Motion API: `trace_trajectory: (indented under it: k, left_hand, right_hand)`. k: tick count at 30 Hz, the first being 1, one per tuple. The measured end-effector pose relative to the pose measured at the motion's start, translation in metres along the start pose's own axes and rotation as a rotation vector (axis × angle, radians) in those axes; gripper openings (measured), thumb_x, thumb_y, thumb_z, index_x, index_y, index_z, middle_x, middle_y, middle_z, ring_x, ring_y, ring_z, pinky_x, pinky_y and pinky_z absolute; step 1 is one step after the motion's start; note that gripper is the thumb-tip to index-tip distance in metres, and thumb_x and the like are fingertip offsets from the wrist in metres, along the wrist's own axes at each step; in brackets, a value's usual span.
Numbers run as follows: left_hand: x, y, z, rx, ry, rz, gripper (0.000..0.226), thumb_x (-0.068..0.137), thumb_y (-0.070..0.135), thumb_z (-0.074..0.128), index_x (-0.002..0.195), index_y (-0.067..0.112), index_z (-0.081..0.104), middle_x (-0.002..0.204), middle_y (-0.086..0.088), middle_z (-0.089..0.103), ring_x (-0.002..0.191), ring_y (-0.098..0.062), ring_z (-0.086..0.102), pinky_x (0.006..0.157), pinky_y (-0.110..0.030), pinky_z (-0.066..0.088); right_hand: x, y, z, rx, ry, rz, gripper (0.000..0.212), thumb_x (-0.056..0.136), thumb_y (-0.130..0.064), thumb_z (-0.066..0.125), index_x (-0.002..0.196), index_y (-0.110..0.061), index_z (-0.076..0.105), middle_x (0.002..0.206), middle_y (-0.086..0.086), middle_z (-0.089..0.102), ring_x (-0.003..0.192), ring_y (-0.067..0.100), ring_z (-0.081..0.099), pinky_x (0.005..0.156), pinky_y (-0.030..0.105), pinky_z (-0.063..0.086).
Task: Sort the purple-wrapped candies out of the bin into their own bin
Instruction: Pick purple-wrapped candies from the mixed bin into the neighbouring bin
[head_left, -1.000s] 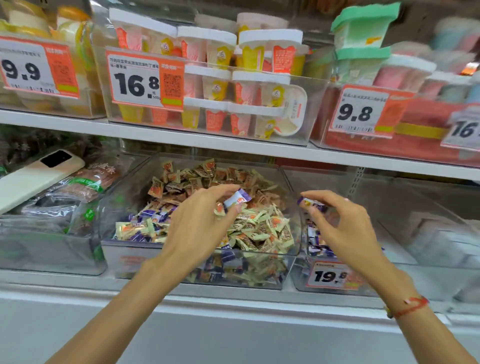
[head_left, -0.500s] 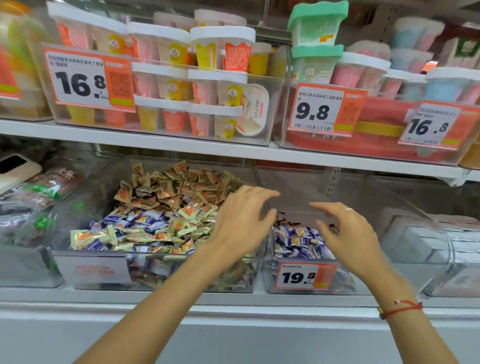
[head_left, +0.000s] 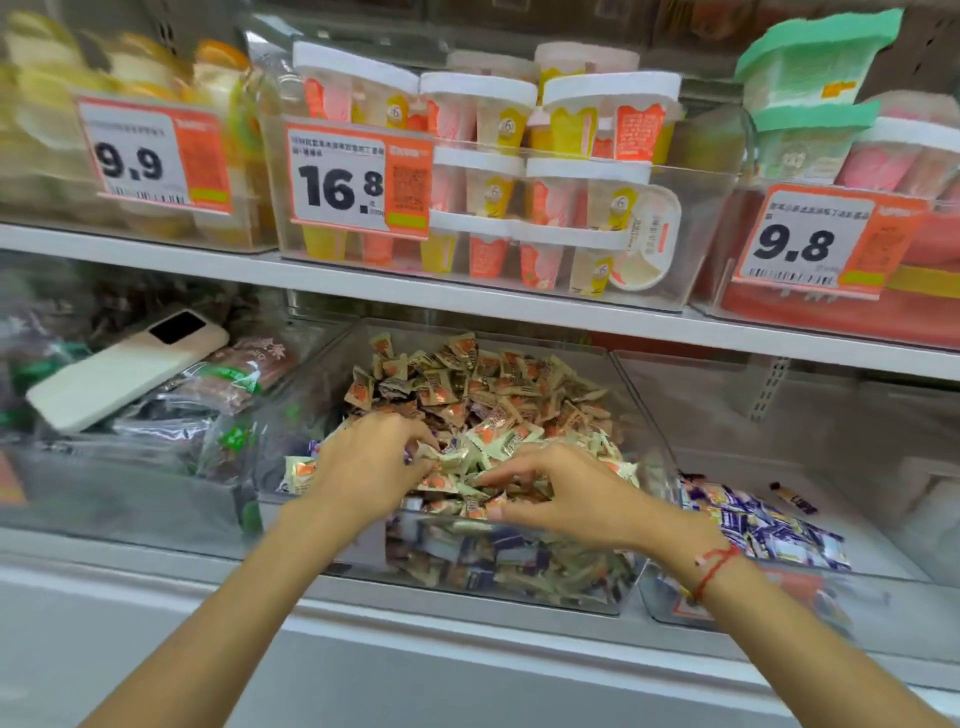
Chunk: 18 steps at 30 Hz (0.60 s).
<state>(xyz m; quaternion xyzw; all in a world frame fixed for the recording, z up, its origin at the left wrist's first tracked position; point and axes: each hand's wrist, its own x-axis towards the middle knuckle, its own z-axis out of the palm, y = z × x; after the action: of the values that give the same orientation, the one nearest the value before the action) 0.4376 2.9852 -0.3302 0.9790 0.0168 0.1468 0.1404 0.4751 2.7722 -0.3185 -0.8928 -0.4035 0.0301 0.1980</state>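
both hands down in the mixed bin, at the near edge of the heap. left hand fingers curled into the pile, a sliver of purple wrapper showing right at the fingertips at 3 o'clock of the palm; whether pinched or merely touched, cannot tell. right hand also curled, fingertips buried among cream-and-orange candies; nothing purple visible in its grip, so hold unclear.

more purple wrappers peeking out just at 10 o'clock of the left hand, half under cream ones, and further purple visible through the clear front wall, low in the heap below both wrists. long axes too blurred to read.

purple bin next door at 3 o'clock, separated by the two clear walls; purple pile lying in its front part. right hand nearer to it, just beside the dividing wall; left hand with the whole heap and the right hand between it and that bin.

likely next: lifting clear of the rim, then carrying toward 3 o'clock over the wall. probable snags: cream candies dragged along, the right forearm crossing the left's path.

around: a white phone on packets at 10 o'clock, cups and price tags on the upper shelf at 12 o'clock.
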Motion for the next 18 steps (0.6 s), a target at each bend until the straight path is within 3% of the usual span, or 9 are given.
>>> trace_trajectory:
  k: [4, 6, 9, 11, 12, 15, 18]
  left_hand:
    - [0.003, -0.012, -0.004, 0.029, -0.064, -0.084, 0.012, 0.090, 0.036, 0.061, 0.096, 0.032, 0.071, 0.092, 0.009, 0.066, 0.092, -0.023, 0.062, 0.066, -0.028, 0.042]
    - [0.006, -0.016, -0.013, -0.038, -0.153, -0.054, 0.010, 0.087, 0.035, 0.066, 0.094, 0.036, 0.072, 0.085, 0.015, 0.061, 0.089, -0.016, 0.062, 0.070, -0.029, 0.045]
    - [0.011, -0.021, -0.024, -0.220, -0.406, 0.075, 0.014, 0.088, 0.019, 0.066, 0.091, 0.029, 0.076, 0.081, 0.016, 0.066, 0.067, -0.003, 0.055, 0.067, -0.022, 0.044]
    - [0.013, -0.025, -0.027, -0.384, -0.483, 0.096, 0.032, 0.091, 0.003, 0.055, 0.090, 0.026, 0.077, 0.091, 0.007, 0.070, 0.055, -0.015, 0.045, 0.061, -0.026, 0.041]
    - [0.016, -0.026, -0.026, -0.437, -0.442, 0.076, 0.040, 0.092, -0.002, 0.048, 0.091, 0.026, 0.077, 0.098, 0.008, 0.069, 0.053, -0.018, 0.040, 0.059, -0.029, 0.039]
    - [0.032, -0.032, -0.010, -0.328, -0.193, 0.020, 0.047, 0.091, -0.004, 0.041, 0.104, 0.031, 0.069, 0.120, 0.010, 0.062, 0.072, -0.017, 0.052, 0.064, -0.029, 0.040]
    - [0.050, -0.031, 0.012, -0.097, -0.211, 0.060, 0.052, 0.089, -0.002, 0.041, 0.126, 0.031, 0.058, 0.139, 0.003, 0.051, 0.099, -0.020, 0.058, 0.075, -0.035, 0.051]
  right_hand:
    - [0.018, -0.005, -0.001, -0.235, -0.061, -0.024, 0.027, 0.085, -0.041, 0.069, 0.109, -0.030, 0.070, 0.100, -0.010, 0.059, 0.082, 0.004, 0.047, 0.070, 0.024, 0.039]
    - [0.017, -0.004, -0.002, -0.287, -0.051, -0.031, 0.027, 0.083, -0.041, 0.070, 0.108, -0.032, 0.069, 0.100, -0.010, 0.061, 0.078, 0.002, 0.045, 0.067, 0.023, 0.037]
    - [0.011, 0.000, -0.003, -0.282, -0.043, -0.015, 0.024, 0.083, -0.037, 0.072, 0.106, -0.033, 0.070, 0.099, -0.013, 0.063, 0.073, -0.005, 0.045, 0.062, 0.015, 0.036]
    - [0.008, 0.003, -0.002, -0.281, 0.023, 0.019, 0.016, 0.084, -0.027, 0.072, 0.100, -0.030, 0.071, 0.101, -0.012, 0.068, 0.077, -0.002, 0.053, 0.068, 0.018, 0.045]
    - [0.007, 0.005, -0.001, -0.263, 0.071, 0.037, 0.014, 0.085, -0.021, 0.070, 0.097, -0.029, 0.072, 0.099, -0.011, 0.070, 0.082, 0.003, 0.059, 0.074, 0.025, 0.051]
    - [0.003, 0.008, 0.001, -0.188, 0.201, 0.075, 0.024, 0.087, -0.014, 0.069, 0.106, -0.028, 0.070, 0.102, -0.009, 0.072, 0.094, 0.008, 0.066, 0.086, 0.033, 0.054]
    - [0.005, 0.008, -0.005, -0.097, 0.300, 0.104, 0.029, 0.087, -0.014, 0.067, 0.110, -0.033, 0.069, 0.106, -0.011, 0.071, 0.092, 0.006, 0.066, 0.088, 0.029, 0.052]
